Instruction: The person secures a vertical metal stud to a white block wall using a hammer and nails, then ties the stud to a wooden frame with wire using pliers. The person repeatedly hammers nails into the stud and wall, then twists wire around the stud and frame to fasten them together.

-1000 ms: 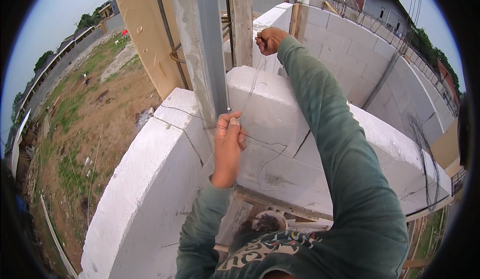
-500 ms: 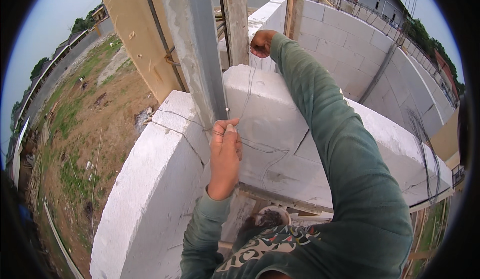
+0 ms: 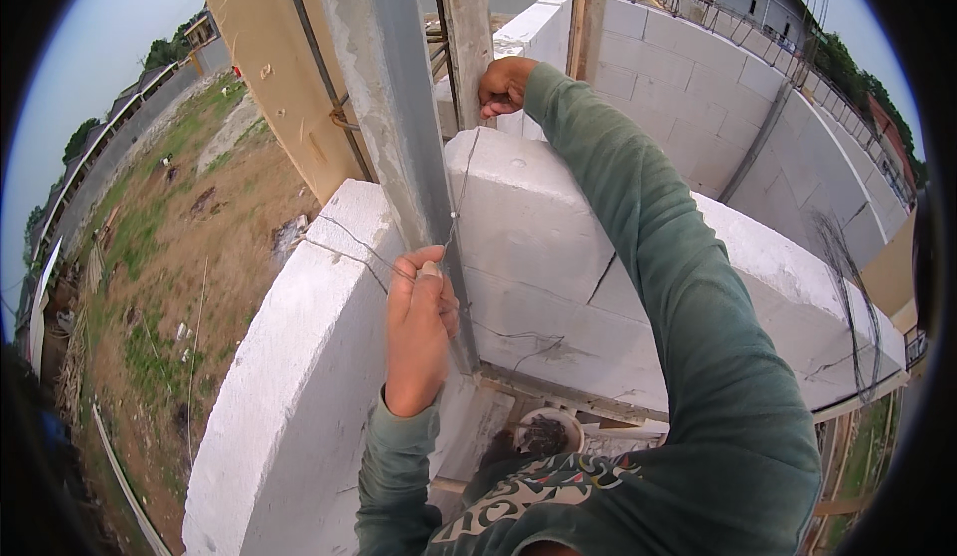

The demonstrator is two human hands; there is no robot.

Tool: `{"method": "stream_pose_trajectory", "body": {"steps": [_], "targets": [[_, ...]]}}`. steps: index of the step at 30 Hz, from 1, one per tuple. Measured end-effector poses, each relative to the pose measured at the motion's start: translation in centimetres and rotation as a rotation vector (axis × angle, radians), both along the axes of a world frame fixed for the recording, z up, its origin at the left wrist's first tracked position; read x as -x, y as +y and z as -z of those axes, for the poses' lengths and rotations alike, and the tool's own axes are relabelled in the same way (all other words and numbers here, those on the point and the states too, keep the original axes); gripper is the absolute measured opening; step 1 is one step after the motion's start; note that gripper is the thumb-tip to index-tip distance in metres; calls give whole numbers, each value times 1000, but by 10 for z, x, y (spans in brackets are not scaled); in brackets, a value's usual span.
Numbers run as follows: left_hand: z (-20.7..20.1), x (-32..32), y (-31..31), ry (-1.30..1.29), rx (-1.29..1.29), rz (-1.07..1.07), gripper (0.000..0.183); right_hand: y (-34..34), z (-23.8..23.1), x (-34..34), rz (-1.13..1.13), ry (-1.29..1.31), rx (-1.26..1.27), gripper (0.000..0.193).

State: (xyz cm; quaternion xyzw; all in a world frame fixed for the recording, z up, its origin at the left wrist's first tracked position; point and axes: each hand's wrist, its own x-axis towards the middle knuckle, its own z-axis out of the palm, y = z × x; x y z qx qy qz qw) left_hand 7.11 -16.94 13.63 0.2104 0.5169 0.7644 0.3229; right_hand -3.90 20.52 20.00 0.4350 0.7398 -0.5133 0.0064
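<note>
My left hand (image 3: 419, 327) is closed, pinching a thin dark tie wire (image 3: 463, 182) between thumb and fingers beside the inner corner of the white block wall. From there the wire runs up to my right hand (image 3: 505, 87), whose curled fingers hold its upper part over the wall top. Other strands lead left from the left hand across the top of the white block wall (image 3: 299, 302), and a loose length hangs against the inner face below. Close behind the left hand stands a grey board (image 3: 404, 107), upright in the corner. The right fingertips are partly hidden.
A tan wooden board (image 3: 274, 67) with a steel rod stands left of the grey one. A bundle of dark wire (image 3: 847, 297) hangs over the wall at right. Below my arms sits a round bucket (image 3: 568, 421) of dark material. Grassy ground (image 3: 150, 307) lies far below, left.
My left hand has shifted left and slightly down, and my right hand slightly left. The wire between them now runs straighter, closer to the grey board.
</note>
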Motion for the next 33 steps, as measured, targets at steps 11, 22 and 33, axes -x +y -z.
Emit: {"method": "stream_pose_trajectory", "body": {"steps": [11,22,33], "targets": [[15,7,1,93,9,32,22,-94,-63,-66,-295,-70,-1353,26],[34,21,5,250,8,-56,22,-287,77,-207,-261,858,-435,22],[24,30,9,1266,526,-699,19,-245,91,-217,-215,946,-939,16]]}}
